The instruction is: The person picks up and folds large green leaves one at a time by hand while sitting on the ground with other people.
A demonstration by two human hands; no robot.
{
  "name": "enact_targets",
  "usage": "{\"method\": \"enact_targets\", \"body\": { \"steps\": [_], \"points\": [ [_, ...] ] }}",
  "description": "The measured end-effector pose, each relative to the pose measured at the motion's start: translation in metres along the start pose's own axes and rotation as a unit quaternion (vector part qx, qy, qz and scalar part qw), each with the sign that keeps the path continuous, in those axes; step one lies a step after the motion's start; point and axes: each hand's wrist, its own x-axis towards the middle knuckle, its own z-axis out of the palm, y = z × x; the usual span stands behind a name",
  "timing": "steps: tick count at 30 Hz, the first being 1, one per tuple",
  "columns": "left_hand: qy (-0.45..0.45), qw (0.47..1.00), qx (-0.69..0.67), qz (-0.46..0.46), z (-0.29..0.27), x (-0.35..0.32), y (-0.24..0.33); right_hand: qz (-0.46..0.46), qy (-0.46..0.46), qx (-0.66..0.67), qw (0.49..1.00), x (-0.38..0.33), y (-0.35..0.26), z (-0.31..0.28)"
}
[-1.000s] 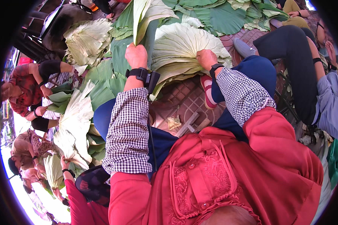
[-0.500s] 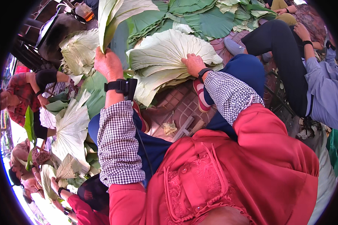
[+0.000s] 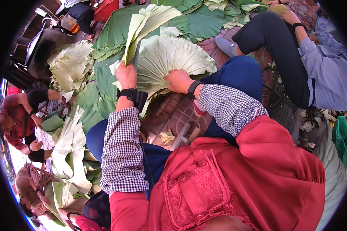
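Note:
My left hand [image 3: 126, 75] is closed around the narrow base of a folded lotus leaf [image 3: 144, 25], which stands up and fans out above the fist. My right hand [image 3: 178, 81], fingers bent, grips the near edge of a layered pile of pale, fan-shaped lotus leaves [image 3: 171, 54] in front of my knees. The raised leaf overlaps the left side of that pile. My right fingertips are partly hidden against the leaf veins.
Green lotus leaves [image 3: 206, 24] lie in heaps at the far side. Another pale leaf stack [image 3: 70, 65] is at the far left, beside a dark rounded object [image 3: 50, 44]. Seated people work left and right. A wooden piece [image 3: 181, 136] rests on the paving between my feet.
My left hand has come right and slightly nearer with the upright leaf, which now overlaps the pile. My right hand has shifted left and nearer along the pile's edge.

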Motion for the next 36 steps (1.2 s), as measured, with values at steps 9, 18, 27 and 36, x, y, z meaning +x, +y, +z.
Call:
{"method": "enact_targets", "body": {
  "steps": [9,18,27,36],
  "points": [
    [-0.060,0.977,-0.127,-0.159,0.022,-0.009,-0.038,0.598,0.036,0.239,0.764,0.010,0.100,0.053],
    [-0.024,0.973,-0.118,-0.198,-0.012,-0.014,-0.021,0.613,0.180,0.190,0.746,0.015,0.108,0.071],
    [-0.053,0.937,-0.255,-0.231,0.005,-0.005,-0.021,0.376,0.275,0.666,0.582,0.025,0.110,-0.016],
    [-0.128,0.870,-0.409,-0.243,-0.011,-0.016,-0.003,0.035,0.158,0.398,0.903,0.048,-0.041,-0.050]
  ]
}}
